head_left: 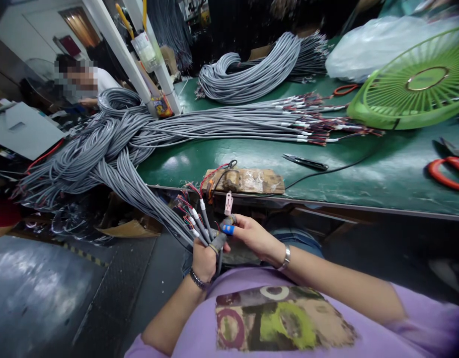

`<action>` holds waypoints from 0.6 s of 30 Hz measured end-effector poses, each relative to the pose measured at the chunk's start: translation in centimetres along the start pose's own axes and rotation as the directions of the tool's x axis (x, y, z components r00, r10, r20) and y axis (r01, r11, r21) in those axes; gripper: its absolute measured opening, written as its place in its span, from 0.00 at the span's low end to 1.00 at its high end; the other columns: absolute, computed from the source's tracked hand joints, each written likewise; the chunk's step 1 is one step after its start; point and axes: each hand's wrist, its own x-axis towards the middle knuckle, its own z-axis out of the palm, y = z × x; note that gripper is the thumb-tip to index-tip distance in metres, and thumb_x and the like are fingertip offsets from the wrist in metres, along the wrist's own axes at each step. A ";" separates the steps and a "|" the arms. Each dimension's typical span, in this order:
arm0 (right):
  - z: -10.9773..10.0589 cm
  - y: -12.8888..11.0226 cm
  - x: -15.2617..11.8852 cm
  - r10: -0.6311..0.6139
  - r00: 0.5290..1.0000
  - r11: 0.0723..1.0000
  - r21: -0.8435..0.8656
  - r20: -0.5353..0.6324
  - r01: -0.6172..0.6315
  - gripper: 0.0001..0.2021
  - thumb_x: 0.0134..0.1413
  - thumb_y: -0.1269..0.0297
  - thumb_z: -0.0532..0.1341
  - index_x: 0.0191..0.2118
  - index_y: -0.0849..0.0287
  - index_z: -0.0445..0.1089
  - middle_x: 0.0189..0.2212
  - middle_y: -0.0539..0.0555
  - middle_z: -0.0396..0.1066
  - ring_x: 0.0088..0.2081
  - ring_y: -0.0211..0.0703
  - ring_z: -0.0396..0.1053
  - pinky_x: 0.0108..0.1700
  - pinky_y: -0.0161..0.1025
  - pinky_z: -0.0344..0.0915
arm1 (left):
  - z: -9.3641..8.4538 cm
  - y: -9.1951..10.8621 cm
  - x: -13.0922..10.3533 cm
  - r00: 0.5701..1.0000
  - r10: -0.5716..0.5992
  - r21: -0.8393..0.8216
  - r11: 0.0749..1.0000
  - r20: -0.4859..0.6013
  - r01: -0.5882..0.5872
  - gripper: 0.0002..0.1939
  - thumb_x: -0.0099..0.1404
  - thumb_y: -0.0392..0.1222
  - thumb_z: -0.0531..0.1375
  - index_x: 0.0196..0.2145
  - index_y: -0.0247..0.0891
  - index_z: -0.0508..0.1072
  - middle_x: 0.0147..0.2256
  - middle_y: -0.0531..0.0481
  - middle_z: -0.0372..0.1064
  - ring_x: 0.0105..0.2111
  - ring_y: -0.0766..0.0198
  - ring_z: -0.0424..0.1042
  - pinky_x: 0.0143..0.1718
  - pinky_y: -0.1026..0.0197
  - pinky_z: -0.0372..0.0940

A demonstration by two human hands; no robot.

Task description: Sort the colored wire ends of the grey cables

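My left hand (205,259) is wrapped round several grey cables (206,219), whose white-banded ends with thin coloured wires fan upward above the fist. My right hand (252,236) is beside it, thumb and fingers pinched together; what lies between them is too small to make out. Grey covers sit on some fingertips, and blue tape (228,229) wraps a right-hand finger. Just beyond the hands, a wooden block (252,181) lies at the bench edge, with a small pink clip-like piece (228,203) hanging in front of it.
A long heap of grey cables (199,124) crosses the green bench (348,186) and droops over its left side. Coiled cables (248,74) lie behind. Tweezers (306,162), red-handled scissors (451,174) and a green fan (419,82) are rightward. A co-worker (80,77) sits far left.
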 end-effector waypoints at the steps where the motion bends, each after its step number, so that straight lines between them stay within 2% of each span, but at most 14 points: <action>1: 0.0 -0.1 0.0 -0.005 1.000 1.000 -0.001 0.016 0.005 0.18 0.45 0.50 0.65 0.31 0.58 0.60 0.17 0.47 0.69 0.22 0.38 0.66 0.30 0.36 0.56 | 0.0 0.0 0.0 1.000 0.000 0.003 1.000 -0.001 0.000 0.17 0.57 0.48 0.64 0.17 0.35 0.73 0.16 0.51 0.68 0.19 0.67 0.65 0.24 0.64 0.61; 4: -0.3 -0.3 0.0 0.000 0.999 0.999 -0.043 0.050 0.002 0.18 0.44 0.51 0.66 0.31 0.58 0.61 0.19 0.48 0.70 0.24 0.38 0.67 0.30 0.36 0.56 | -0.1 0.1 -0.1 1.000 0.007 0.010 1.000 -0.012 -0.007 0.17 0.57 0.49 0.64 0.18 0.35 0.73 0.16 0.51 0.69 0.19 0.66 0.66 0.25 0.63 0.61; 9: -0.5 -0.1 0.1 -0.004 1.000 0.990 -0.139 -0.020 0.001 0.17 0.44 0.50 0.65 0.27 0.58 0.62 0.17 0.48 0.69 0.23 0.37 0.64 0.27 0.35 0.53 | 0.1 0.6 -0.2 0.999 0.003 0.008 1.000 -0.035 -0.003 0.16 0.56 0.48 0.65 0.18 0.35 0.73 0.17 0.51 0.69 0.19 0.66 0.66 0.25 0.63 0.61; 15: -0.7 0.3 0.2 0.033 0.996 0.996 -0.080 -0.081 -0.040 0.16 0.39 0.54 0.68 0.25 0.59 0.63 0.18 0.47 0.68 0.22 0.34 0.60 0.27 0.34 0.54 | 0.4 0.8 -0.1 0.996 0.029 0.009 1.000 -0.084 -0.028 0.16 0.55 0.47 0.64 0.16 0.36 0.72 0.16 0.50 0.69 0.20 0.65 0.68 0.27 0.63 0.62; 18: -0.9 0.4 0.3 0.109 0.993 0.994 0.031 -0.038 -0.108 0.16 0.38 0.55 0.68 0.25 0.59 0.64 0.18 0.48 0.68 0.21 0.33 0.58 0.26 0.34 0.54 | 0.3 0.7 0.0 0.996 0.054 0.003 0.999 -0.066 -0.054 0.16 0.56 0.47 0.64 0.16 0.36 0.72 0.16 0.50 0.69 0.21 0.65 0.68 0.28 0.63 0.62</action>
